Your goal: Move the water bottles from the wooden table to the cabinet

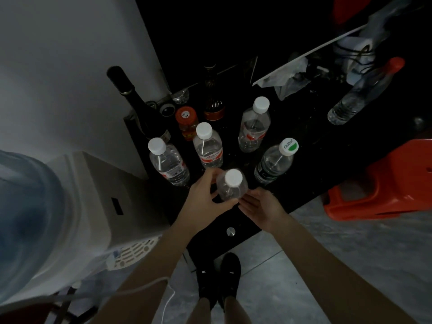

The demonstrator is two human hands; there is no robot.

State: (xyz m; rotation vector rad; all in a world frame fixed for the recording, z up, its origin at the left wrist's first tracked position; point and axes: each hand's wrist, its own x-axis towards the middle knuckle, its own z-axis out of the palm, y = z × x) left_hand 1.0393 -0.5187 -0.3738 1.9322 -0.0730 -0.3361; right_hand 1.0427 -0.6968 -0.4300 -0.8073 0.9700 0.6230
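A clear plastic water bottle with a white cap is gripped upright by the left hand, fingers curled round its body. The right hand is held loosely spread, fingertips at the bottle's base. The bottle is held at the near edge of the black cabinet top, in front of four standing bottles.

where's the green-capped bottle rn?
Head view, right of centre: the green-capped bottle stands upright on the black cabinet top, just right of the bottle in the left hand and in front of a white-capped bottle.
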